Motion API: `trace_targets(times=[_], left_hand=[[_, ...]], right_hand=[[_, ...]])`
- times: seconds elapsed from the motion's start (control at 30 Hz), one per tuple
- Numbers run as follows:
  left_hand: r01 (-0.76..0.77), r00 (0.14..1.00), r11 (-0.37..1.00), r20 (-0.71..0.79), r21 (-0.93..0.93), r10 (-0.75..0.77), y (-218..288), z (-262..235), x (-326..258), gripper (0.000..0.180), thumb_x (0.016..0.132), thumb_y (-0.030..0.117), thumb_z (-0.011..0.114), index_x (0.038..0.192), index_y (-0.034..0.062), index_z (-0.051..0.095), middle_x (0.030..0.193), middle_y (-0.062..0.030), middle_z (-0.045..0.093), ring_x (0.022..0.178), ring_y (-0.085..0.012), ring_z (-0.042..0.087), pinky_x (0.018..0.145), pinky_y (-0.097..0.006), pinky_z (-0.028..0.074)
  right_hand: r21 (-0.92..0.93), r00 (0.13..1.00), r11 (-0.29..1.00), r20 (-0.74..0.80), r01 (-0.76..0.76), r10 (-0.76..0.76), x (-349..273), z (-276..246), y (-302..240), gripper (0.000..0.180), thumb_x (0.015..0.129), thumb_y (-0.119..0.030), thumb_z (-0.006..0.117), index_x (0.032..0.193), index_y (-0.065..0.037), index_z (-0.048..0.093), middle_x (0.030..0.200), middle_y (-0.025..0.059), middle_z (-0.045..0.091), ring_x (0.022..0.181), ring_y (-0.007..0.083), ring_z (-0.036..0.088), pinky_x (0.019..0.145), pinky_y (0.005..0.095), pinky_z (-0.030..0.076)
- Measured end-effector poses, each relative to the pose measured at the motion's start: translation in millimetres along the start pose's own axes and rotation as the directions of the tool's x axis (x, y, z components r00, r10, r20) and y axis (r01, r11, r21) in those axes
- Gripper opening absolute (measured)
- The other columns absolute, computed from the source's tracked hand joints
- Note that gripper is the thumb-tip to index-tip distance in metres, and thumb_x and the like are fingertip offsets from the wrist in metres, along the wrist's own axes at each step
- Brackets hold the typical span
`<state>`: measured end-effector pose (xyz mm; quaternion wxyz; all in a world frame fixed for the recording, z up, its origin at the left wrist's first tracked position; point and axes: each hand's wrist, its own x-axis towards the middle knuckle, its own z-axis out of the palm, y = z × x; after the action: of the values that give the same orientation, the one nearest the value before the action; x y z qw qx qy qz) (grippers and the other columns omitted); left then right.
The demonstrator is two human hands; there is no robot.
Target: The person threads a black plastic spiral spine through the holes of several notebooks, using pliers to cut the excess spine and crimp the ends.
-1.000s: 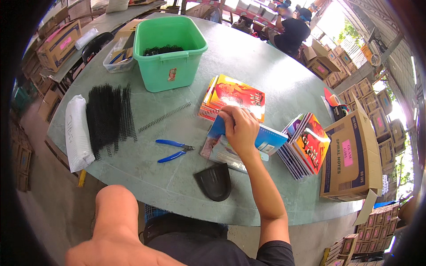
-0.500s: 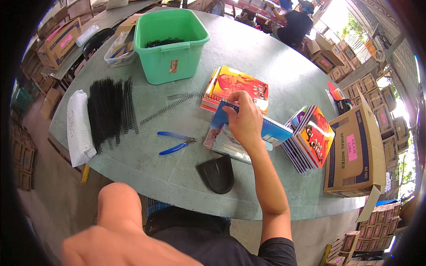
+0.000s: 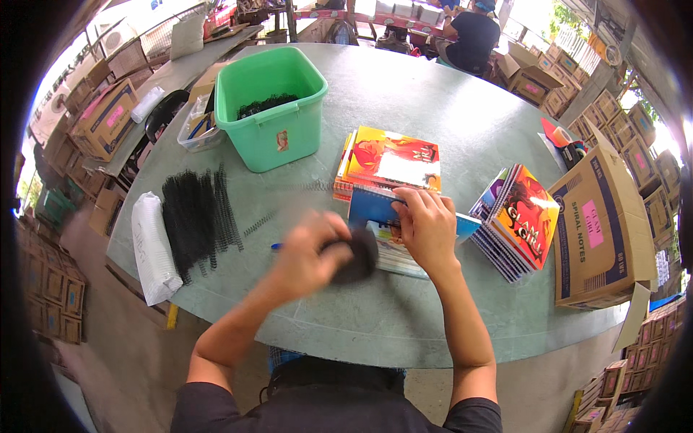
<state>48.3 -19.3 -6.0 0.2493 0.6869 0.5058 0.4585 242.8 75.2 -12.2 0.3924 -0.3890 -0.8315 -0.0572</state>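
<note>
My left hand [image 3: 307, 256], smeared by motion, has its fingers at a black rounded flat piece [image 3: 355, 256] and appears to grip its left side. A blue-covered notebook [image 3: 372, 204] stands tilted in my right hand [image 3: 427, 224], with fingers and thumb pinching its upper edge. Below it lie lighter-coloured notebooks [image 3: 397, 261], partly hidden. Just beyond is a stack of orange-red spiral notebooks [image 3: 393, 159]. Only a blue handle tip of the pliers [image 3: 276, 247] shows past my left hand. A loose black coil [image 3: 258, 225] lies to its left.
Black spiral coils [image 3: 198, 220] lie beside a white wrapped roll [image 3: 153, 249] at left. A green bin [image 3: 278, 137] holds more coils, next to a clear container [image 3: 201, 137]. At right stand stacked notebooks [image 3: 530, 224] and an open carton [image 3: 603, 231]. A person [image 3: 471, 40] sits far off.
My left hand has swung up from the lower left to the black piece, which has shifted from its spot on the table. My right hand still holds the blue notebook. The view has shifted.
</note>
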Motion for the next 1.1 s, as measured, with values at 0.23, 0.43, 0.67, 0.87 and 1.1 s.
trace_targets(times=[0.23, 0.43, 0.67, 0.87, 1.1], left_hand=[[-0.064, 0.974, 0.963, 0.225, 0.263, 0.003, -12.2, -9.2, 5.0, 0.024, 0.074, 0.006, 0.067, 0.098, 0.0079, 0.068, 0.091, -0.0129, 0.062, 0.086, -0.0275, 0.060, 0.080, -0.035, 0.048], [-0.056, 0.997, 0.945, 0.072, 0.323, 0.034, -14.2, -0.3, 9.2, 0.035, 0.076, 0.000, 0.064, 0.110, 0.0054, 0.062, 0.091, -0.0122, 0.062, 0.083, -0.0249, 0.061, 0.079, -0.033, 0.049], [-0.181, 0.983, 0.882, 0.059, 0.435, 0.172, 2.1, -6.8, 28.7, 0.035, 0.080, 0.000, 0.063, 0.114, 0.0094, 0.063, 0.088, -0.0102, 0.060, 0.081, -0.0205, 0.060, 0.072, -0.030, 0.049], [-0.171, 0.970, 0.915, -0.100, 0.366, 0.222, 7.1, -12.6, 38.5, 0.038, 0.080, 0.003, 0.064, 0.118, 0.0109, 0.062, 0.086, -0.0108, 0.060, 0.077, -0.0212, 0.059, 0.070, -0.031, 0.048], [-0.167, 0.946, 0.943, -0.224, 0.287, 0.235, 6.7, -16.6, 46.0, 0.037, 0.082, 0.006, 0.062, 0.118, 0.0100, 0.061, 0.086, -0.0122, 0.060, 0.078, -0.0237, 0.058, 0.071, -0.033, 0.047]], right_hand=[[0.045, 0.996, 0.996, 0.054, 0.072, -0.074, 1.4, -6.2, -10.4, 0.015, 0.079, -0.015, 0.063, 0.094, -0.013, 0.062, 0.073, 0.0034, 0.058, 0.074, 0.0219, 0.058, 0.066, 0.0363, 0.041], [0.004, 0.995, 0.996, 0.049, 0.090, -0.090, -3.3, -5.1, -11.2, 0.017, 0.078, -0.012, 0.061, 0.095, -0.013, 0.061, 0.073, 0.0031, 0.055, 0.071, 0.0219, 0.056, 0.063, 0.0362, 0.039], [-0.019, 0.996, 1.000, 0.093, 0.008, -0.006, -6.2, -9.6, -11.4, 0.014, 0.081, -0.013, 0.060, 0.095, -0.012, 0.061, 0.085, 0.0040, 0.063, 0.081, 0.0229, 0.058, 0.071, 0.0357, 0.039], [0.207, 0.923, 0.904, 0.185, -0.373, 0.339, -20.8, -62.0, 24.3, 0.013, 0.077, -0.017, 0.071, 0.081, -0.006, 0.066, 0.079, 0.0083, 0.067, 0.076, 0.0194, 0.063, 0.073, 0.0298, 0.046], [0.710, 0.767, 0.428, 0.246, -0.559, 0.592, -38.0, -34.0, 44.3, 0.015, 0.075, -0.009, 0.074, 0.082, 0.003, 0.068, 0.079, 0.0060, 0.068, 0.075, 0.0105, 0.060, 0.073, 0.0232, 0.045]])
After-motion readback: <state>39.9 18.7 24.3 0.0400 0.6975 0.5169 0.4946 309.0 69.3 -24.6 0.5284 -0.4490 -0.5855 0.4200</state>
